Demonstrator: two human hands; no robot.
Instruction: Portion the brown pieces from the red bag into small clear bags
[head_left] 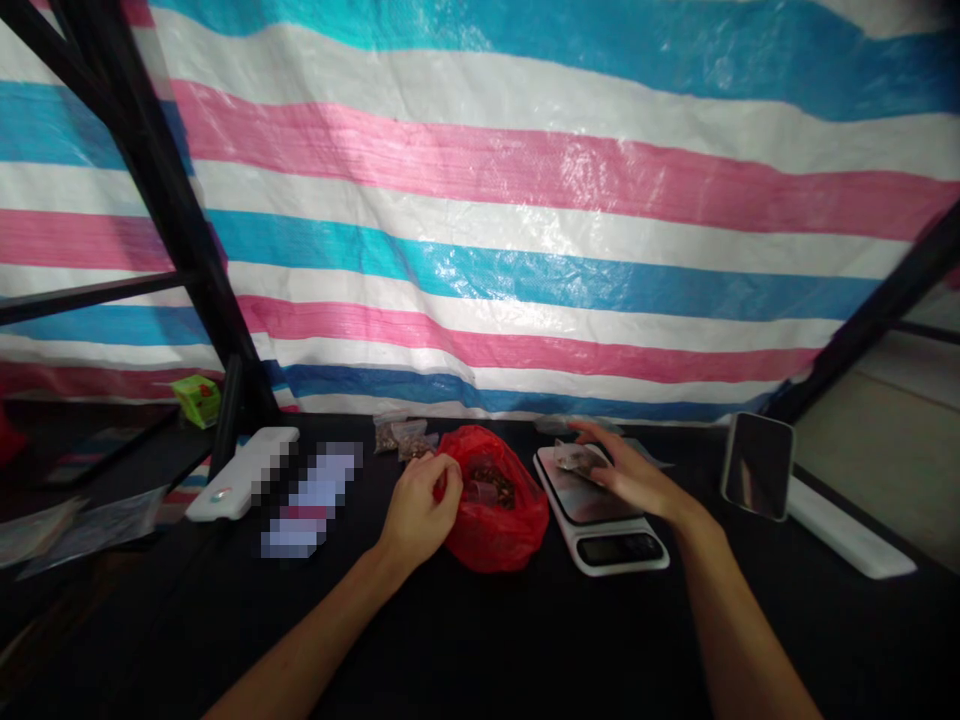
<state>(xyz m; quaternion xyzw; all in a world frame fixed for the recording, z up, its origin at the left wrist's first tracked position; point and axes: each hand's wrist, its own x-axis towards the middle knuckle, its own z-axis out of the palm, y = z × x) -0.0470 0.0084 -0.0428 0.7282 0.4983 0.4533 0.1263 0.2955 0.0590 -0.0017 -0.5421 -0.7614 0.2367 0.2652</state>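
My left hand (pixel 420 505) is curled and grips the rim of a red plastic bag (pixel 499 510) that lies open on the black table (pixel 465 640), with small brown pieces inside. My right hand (pixel 626 475) reaches over a white kitchen scale (pixel 600 510) and holds a small clear packet (pixel 576 457) on its platform, fingers partly stretched over it. The scale's dark display faces me.
Small clear packets of brown bits (pixel 405 437) lie behind the red bag. A white flat device (pixel 240 472) and a blurred-out item lie to the left, with a green box (pixel 197 398) beyond. A dark phone (pixel 757 465) stands at right beside a white bar (pixel 847 540). A striped tarpaulin hangs behind.
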